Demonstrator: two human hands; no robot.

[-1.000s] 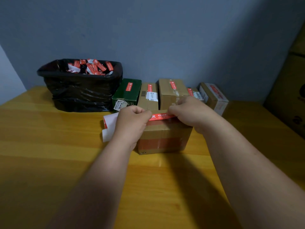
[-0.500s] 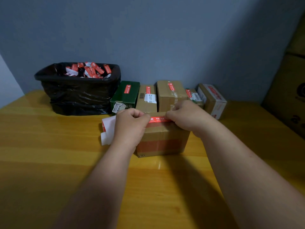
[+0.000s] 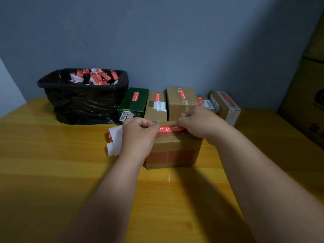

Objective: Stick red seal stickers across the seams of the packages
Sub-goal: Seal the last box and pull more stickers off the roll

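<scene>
**Two hands holding a red seal sticker over a cardboard box**

Two bare forearms are reaching forward over a yellow wooden table (image 3: 52, 172). The left hand (image 3: 138, 135) and the right hand (image 3: 199, 121) are each pinching one end of a red seal sticker (image 3: 171, 128) with curled fingers, stretching it level between them. The sticker is lying along the top front edge of a brown cardboard box (image 3: 175, 151), which is standing directly under the fingertips; whether it is already stuck down cannot be told. A white backing sheet (image 3: 114, 141) is sticking out from under the left hand's fingers, on their outer side. Just beyond the knuckles, a row of sealed packages (image 3: 180, 100) is standing against the grey-blue wall, one green and the others brown, each wearing a red sticker on top. Farther left, a black-lined bin (image 3: 82, 102) is holding red and white scraps.
</scene>
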